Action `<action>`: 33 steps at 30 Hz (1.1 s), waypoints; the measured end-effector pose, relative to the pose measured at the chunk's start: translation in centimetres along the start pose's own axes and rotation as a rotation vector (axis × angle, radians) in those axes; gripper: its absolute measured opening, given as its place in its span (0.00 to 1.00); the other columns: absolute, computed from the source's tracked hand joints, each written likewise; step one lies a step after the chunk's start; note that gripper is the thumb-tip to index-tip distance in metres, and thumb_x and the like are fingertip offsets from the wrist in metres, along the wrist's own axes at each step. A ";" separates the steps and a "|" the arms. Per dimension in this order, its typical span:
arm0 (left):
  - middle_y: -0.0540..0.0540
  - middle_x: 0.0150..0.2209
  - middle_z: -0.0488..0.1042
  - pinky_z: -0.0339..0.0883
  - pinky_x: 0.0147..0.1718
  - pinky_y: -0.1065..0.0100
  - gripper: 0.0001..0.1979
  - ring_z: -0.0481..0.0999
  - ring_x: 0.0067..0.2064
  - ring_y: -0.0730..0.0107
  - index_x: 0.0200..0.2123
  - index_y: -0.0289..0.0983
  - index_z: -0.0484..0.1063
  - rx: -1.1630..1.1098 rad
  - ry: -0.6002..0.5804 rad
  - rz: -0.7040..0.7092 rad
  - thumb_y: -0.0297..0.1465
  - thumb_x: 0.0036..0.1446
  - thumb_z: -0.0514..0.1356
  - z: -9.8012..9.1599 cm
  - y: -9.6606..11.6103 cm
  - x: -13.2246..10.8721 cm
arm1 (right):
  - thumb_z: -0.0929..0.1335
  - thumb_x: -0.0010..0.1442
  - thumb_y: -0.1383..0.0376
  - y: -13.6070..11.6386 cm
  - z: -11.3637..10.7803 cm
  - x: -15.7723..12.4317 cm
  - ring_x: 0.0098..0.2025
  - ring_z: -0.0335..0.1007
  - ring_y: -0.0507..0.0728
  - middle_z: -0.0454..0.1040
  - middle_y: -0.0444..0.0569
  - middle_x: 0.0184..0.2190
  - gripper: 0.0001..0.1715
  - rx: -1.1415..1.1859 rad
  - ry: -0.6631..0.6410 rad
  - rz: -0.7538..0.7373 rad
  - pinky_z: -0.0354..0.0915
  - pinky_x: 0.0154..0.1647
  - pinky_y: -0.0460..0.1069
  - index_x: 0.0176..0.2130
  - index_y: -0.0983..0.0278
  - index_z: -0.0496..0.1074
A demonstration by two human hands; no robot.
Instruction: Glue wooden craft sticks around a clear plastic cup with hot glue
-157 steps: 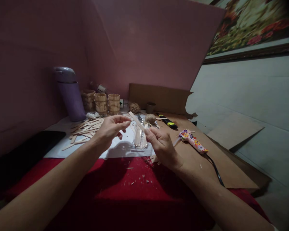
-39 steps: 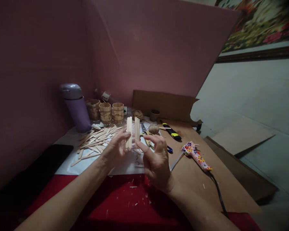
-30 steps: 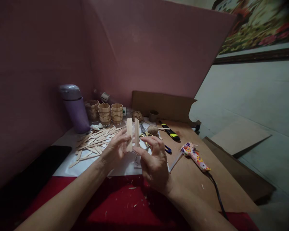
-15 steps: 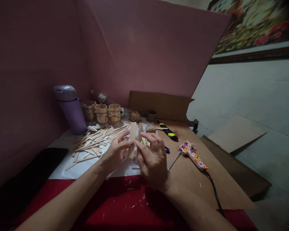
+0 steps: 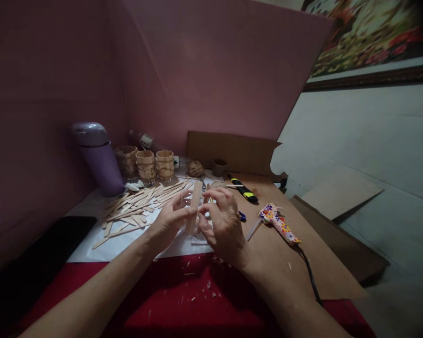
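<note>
My left hand (image 5: pixel 171 218) is closed round a clear plastic cup (image 5: pixel 186 199) with flat wooden craft sticks (image 5: pixel 194 206) upright along its side, its thumb pressing on them. From the right, my right hand (image 5: pixel 220 220) has bent fingers and thumb against the cup and the stick edges; its exact contact is partly hidden. Another stick (image 5: pixel 207 190) shows on the cup's far right side. To the left, a loose pile of craft sticks (image 5: pixel 134 211) lies on white paper (image 5: pixel 88 246). At the right is a flower-patterned glue gun (image 5: pixel 277 220).
A purple bottle (image 5: pixel 100 159) and stick-covered cups (image 5: pixel 146 165) stand at the back left. Behind my hands are a twine ball (image 5: pixel 195 168) and a small dark pot (image 5: pixel 219 167). A yellow-black box cutter (image 5: pixel 243 188) lies on the brown board (image 5: pixel 317 263).
My right fingers have curled closer to the sticks, and the sticks lean slightly more to the right at the top. The view has shifted slightly. My left hand keeps its grip.
</note>
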State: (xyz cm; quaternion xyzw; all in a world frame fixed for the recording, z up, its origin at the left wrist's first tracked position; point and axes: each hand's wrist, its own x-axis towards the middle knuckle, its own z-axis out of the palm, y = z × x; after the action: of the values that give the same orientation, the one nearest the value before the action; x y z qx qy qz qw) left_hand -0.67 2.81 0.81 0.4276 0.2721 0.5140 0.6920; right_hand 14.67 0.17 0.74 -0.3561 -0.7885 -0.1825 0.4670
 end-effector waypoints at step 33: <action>0.44 0.43 0.79 0.69 0.38 0.66 0.22 0.77 0.41 0.63 0.47 0.37 0.74 -0.104 -0.009 -0.104 0.29 0.46 0.70 0.4 0.5 -0.3 | 0.68 0.60 0.70 -0.7 -0.8 -1.0 0.56 0.62 0.65 0.71 0.55 0.54 0.09 0.030 0.006 0.018 0.64 0.57 0.63 0.42 0.63 0.76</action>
State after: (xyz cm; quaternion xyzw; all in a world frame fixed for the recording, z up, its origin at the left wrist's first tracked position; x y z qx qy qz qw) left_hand -0.67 2.45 1.41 0.3787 0.2639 0.4887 0.7403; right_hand 14.93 -1.22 0.34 -0.3557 -0.7866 -0.1673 0.4763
